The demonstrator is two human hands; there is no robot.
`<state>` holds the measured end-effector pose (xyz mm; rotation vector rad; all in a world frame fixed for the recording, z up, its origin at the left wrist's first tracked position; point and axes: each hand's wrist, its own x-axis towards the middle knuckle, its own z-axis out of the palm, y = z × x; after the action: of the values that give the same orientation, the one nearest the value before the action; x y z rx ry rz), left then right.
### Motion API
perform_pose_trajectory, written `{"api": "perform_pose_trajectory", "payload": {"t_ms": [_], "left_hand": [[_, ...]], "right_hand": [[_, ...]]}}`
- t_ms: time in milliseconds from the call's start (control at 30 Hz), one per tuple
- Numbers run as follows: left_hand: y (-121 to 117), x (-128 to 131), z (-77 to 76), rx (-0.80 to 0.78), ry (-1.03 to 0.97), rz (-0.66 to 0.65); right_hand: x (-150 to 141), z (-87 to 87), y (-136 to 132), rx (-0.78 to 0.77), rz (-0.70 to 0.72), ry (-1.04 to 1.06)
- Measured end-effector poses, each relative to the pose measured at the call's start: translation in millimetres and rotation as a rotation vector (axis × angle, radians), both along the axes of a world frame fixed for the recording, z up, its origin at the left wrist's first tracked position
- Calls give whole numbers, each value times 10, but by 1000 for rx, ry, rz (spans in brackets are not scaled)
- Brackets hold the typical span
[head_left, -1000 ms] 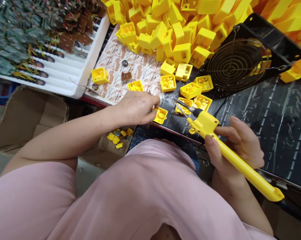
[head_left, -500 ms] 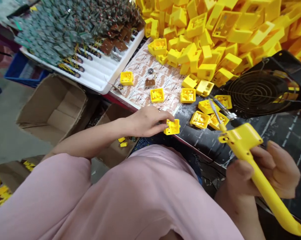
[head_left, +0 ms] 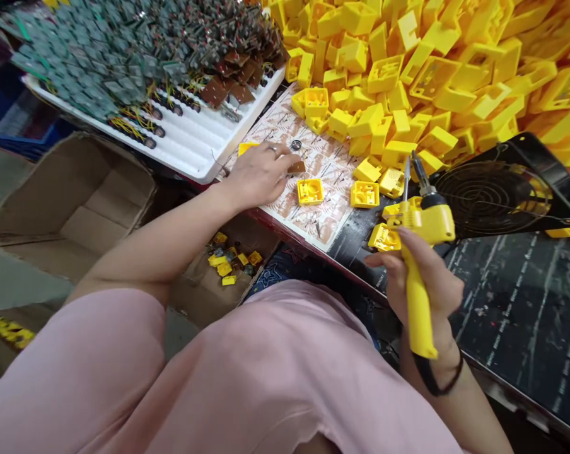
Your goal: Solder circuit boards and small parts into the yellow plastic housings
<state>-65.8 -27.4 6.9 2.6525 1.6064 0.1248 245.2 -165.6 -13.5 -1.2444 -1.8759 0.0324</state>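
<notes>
My left hand [head_left: 258, 175] lies low over the patterned mat, fingers apart around the near edge of a small brown circuit board [head_left: 297, 167]. A round dark part [head_left: 295, 145] lies just beyond the fingertips. Behind the hand, a yellow plastic housing [head_left: 248, 147] is mostly hidden. To the right sits another open yellow housing [head_left: 310, 192]. My right hand [head_left: 424, 277] is wrapped round the handle of a yellow soldering gun [head_left: 420, 309], its metal tips pointing up and away. Below those tips, a yellow housing [head_left: 385, 237] lies on the black bench top.
A white foam tray [head_left: 204, 165] bears many wired boards at the left. Yellow housings [head_left: 384, 75] are heaped at the back. A black fan [head_left: 497, 189] stands at the right. Cardboard boxes [head_left: 77, 208] are below the bench at the left.
My left hand has left the housing at the bench edge and moved left and away to the circuit board; that housing is no longer seen there. The soldering gun has moved left and turned more upright.
</notes>
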Motion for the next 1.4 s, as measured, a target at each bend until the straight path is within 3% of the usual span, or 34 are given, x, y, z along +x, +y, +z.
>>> {"api": "perform_pose_trajectory", "payload": {"t_ms": [100,300,567,767,933,1033,1133,1267,1400], "left_hand": [[237,111,45,-76,-13,-4],[600,22,372,-341,-265,-160],[941,296,484,-524,-284,-230],[817,802,621,-605,-142,-405],[498,1356,519,-686,23,-628],[324,1506,454,-689,68,-773],[256,1337,468,-495,-114,-720],[186,658,476,-162,-389,-325],[-91,27,233,-72,-327,-80]], "right_hand": [[-154,91,124,85,69,-77],[-185,88,150,71,85,-86],[-155,92,88,53,53,-90],[-110,111,49,110,-7,-105],[-83,49,-43,133,-72,-61],[-57,-38,-106,102,-88,6],[-20,-106,-125,65,-63,25],[-7,-123,-61,36,-12,-28],[-102,-93,91,35,7,-144]]}}
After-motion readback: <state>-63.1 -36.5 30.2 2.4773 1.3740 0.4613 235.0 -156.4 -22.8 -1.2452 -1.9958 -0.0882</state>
